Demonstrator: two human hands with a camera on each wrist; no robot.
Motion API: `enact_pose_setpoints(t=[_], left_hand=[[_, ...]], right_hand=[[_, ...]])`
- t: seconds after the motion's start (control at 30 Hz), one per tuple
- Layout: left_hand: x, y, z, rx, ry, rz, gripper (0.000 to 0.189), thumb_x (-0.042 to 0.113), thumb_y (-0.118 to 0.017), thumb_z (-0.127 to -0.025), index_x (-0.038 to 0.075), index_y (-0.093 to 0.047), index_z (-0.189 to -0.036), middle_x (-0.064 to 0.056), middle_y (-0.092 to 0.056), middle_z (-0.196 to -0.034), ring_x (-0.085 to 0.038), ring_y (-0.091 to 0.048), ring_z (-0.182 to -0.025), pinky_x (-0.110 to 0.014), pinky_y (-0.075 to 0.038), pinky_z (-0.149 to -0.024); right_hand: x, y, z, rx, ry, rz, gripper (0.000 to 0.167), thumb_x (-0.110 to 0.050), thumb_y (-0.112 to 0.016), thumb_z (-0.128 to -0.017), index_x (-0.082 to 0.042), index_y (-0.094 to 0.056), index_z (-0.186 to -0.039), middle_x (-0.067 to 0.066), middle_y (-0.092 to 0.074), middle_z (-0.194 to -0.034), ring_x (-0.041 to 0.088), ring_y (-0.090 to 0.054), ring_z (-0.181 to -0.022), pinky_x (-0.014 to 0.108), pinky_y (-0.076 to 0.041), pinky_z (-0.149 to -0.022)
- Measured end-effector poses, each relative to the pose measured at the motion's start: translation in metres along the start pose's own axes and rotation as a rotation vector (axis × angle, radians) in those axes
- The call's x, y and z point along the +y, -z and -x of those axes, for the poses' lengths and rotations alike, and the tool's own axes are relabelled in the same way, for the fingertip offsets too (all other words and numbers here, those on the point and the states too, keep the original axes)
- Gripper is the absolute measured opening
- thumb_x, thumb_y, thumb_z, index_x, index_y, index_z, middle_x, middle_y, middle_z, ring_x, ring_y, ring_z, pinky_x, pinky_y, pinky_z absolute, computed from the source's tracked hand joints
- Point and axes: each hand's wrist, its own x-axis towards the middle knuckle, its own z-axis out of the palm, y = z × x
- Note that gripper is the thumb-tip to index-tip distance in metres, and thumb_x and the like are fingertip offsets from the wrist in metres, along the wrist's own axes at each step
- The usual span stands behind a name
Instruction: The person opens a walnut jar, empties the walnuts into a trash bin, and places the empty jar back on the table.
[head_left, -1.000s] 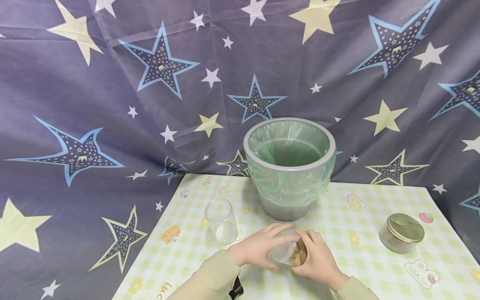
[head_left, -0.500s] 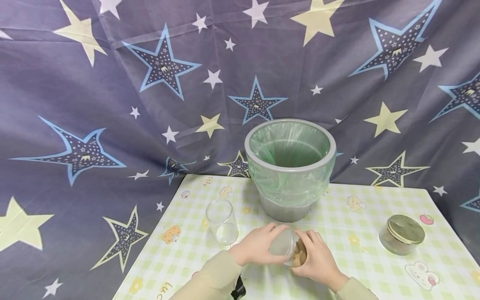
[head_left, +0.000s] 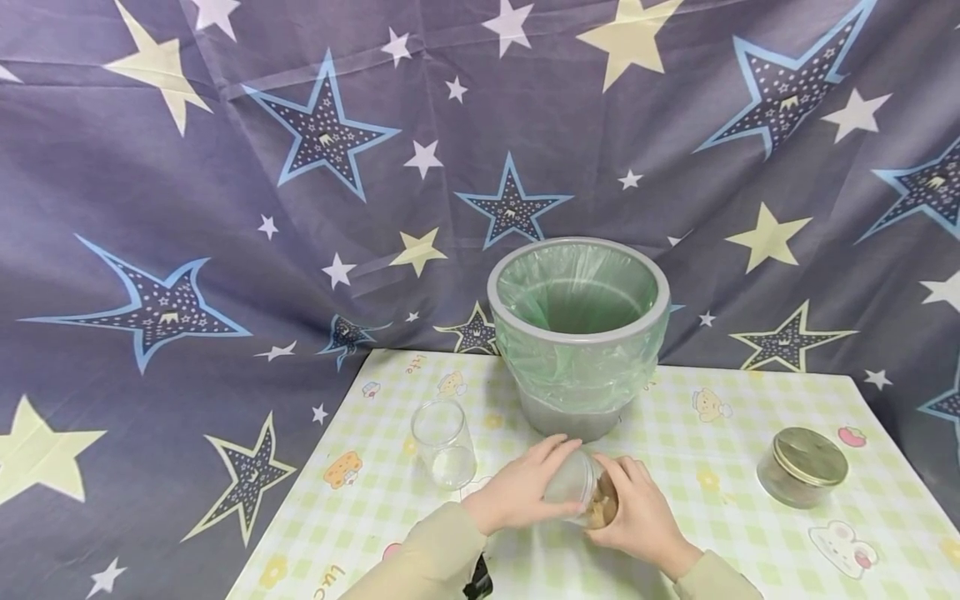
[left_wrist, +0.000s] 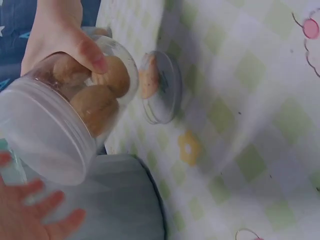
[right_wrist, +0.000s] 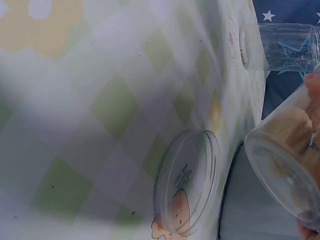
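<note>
In the head view, my right hand [head_left: 637, 512] grips a clear jar [head_left: 601, 498] of brown, walnut-like round pieces, tilted with its whitish lid [head_left: 567, 482] toward the left. Through the jar wall several of these pieces [left_wrist: 95, 107] show in the left wrist view. My left hand [head_left: 521, 492] is at the lid, its thumb in front of it. From the left wrist, its fingers [left_wrist: 40, 205] are spread and nearly straight beside the lid. A clear round lid [right_wrist: 187, 182] lies on the tabletop under the jar, hidden in the head view.
A grey bin [head_left: 573, 408] with a green liner stands behind my hands. An open clear jar [head_left: 444, 446] is on the left. At the right stands a short jar with a gold lid [head_left: 812, 456]. A checked cloth [head_left: 360, 533] covers the table, and a star-patterned curtain [head_left: 375, 208] hangs behind.
My left fingers have shifted around the lid and loosened, with more of its top showing. The jar has moved very slightly right in my right hand.
</note>
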Motion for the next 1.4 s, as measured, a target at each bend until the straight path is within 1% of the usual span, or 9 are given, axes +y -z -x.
enact_pose_setpoints(t=[0.17, 0.27, 0.4, 0.7, 0.83, 0.97, 1.07, 1.2, 1.4], left_hand=[[-0.005, 0.001, 0.004, -0.027, -0.237, -0.006, 0.093, 0.031, -0.081, -0.074, 0.022, -0.027, -0.149, -0.011, -0.015, -0.157, -0.030, -0.027, -0.141, -0.035, -0.044, -0.103], [-0.008, 0.002, 0.005, -0.039, -0.274, 0.003, 0.089, 0.014, -0.081, -0.073, 0.023, -0.032, -0.147, -0.010, -0.016, -0.157, -0.028, -0.025, -0.142, -0.027, -0.043, -0.102], [-0.009, 0.002, 0.004, -0.026, -0.267, -0.004, 0.083, 0.012, -0.080, -0.074, 0.021, -0.036, -0.145, -0.012, -0.025, -0.153, -0.027, -0.030, -0.139, -0.028, -0.041, -0.104], [-0.008, 0.001, 0.000, 0.028, -0.185, 0.025, 0.082, 0.033, -0.082, -0.070, 0.020, -0.041, -0.140, -0.008, -0.046, -0.129, -0.019, -0.053, -0.114, -0.024, -0.048, -0.093], [-0.007, 0.001, 0.000, 0.055, -0.132, 0.020, 0.081, 0.039, -0.081, -0.070, 0.019, -0.043, -0.138, -0.006, -0.051, -0.119, -0.013, -0.057, -0.099, -0.021, -0.049, -0.084], [-0.006, 0.000, 0.000, 0.059, -0.061, 0.038, 0.078, 0.045, -0.077, -0.073, 0.018, -0.042, -0.138, -0.006, -0.054, -0.118, -0.013, -0.058, -0.097, -0.021, -0.050, -0.080], [-0.006, -0.001, -0.001, 0.051, 0.019, 0.101, 0.077, 0.050, -0.071, -0.078, 0.015, -0.041, -0.139, -0.007, -0.056, -0.120, -0.013, -0.059, -0.095, -0.020, -0.050, -0.077], [-0.009, -0.004, -0.002, 0.040, 0.122, 0.231, 0.075, 0.050, -0.068, -0.081, 0.011, -0.041, -0.140, -0.004, -0.059, -0.110, -0.008, -0.058, -0.087, -0.017, -0.049, -0.071], [-0.013, -0.007, 0.001, 0.025, 0.181, 0.430, 0.071, 0.038, -0.072, -0.081, 0.011, -0.038, -0.138, -0.009, -0.053, -0.108, -0.009, -0.057, -0.090, -0.015, -0.051, -0.073]], right_hand=[[0.002, 0.001, 0.001, 0.016, 0.035, 0.023, 0.101, -0.028, -0.094, -0.036, -0.001, -0.052, -0.123, -0.001, -0.052, -0.097, 0.010, -0.044, -0.088, 0.029, -0.052, -0.070], [0.003, 0.001, 0.001, 0.022, 0.040, 0.023, 0.101, -0.027, -0.095, -0.035, -0.001, -0.052, -0.123, -0.001, -0.052, -0.096, 0.010, -0.045, -0.088, 0.031, -0.052, -0.071], [0.003, 0.000, 0.002, 0.021, 0.043, 0.016, 0.101, -0.028, -0.095, -0.035, -0.002, -0.053, -0.124, 0.000, -0.052, -0.096, 0.011, -0.045, -0.088, 0.032, -0.052, -0.070], [0.005, -0.002, 0.005, 0.015, 0.028, -0.002, 0.100, -0.028, -0.094, -0.036, -0.008, -0.054, -0.125, -0.002, -0.053, -0.099, 0.007, -0.043, -0.089, 0.029, -0.049, -0.071], [0.004, -0.001, 0.004, 0.018, 0.025, -0.007, 0.099, -0.027, -0.094, -0.037, -0.007, -0.054, -0.125, -0.002, -0.052, -0.099, 0.007, -0.043, -0.089, 0.029, -0.050, -0.071], [0.004, -0.002, 0.003, 0.013, 0.034, -0.007, 0.098, -0.028, -0.094, -0.038, -0.007, -0.054, -0.125, -0.003, -0.052, -0.099, 0.007, -0.044, -0.089, 0.030, -0.051, -0.072], [0.004, -0.001, 0.003, 0.004, 0.024, -0.012, 0.099, -0.028, -0.094, -0.038, -0.007, -0.053, -0.125, -0.003, -0.052, -0.099, 0.008, -0.044, -0.089, 0.030, -0.051, -0.071], [0.004, 0.000, 0.004, -0.003, -0.011, -0.027, 0.099, -0.028, -0.094, -0.039, -0.003, -0.053, -0.125, -0.003, -0.052, -0.098, 0.010, -0.045, -0.089, 0.030, -0.051, -0.071], [0.009, 0.003, 0.004, 0.017, -0.071, -0.095, 0.097, -0.023, -0.094, -0.042, -0.003, -0.051, -0.126, 0.000, -0.053, -0.100, 0.012, -0.046, -0.093, 0.032, -0.049, -0.074]])
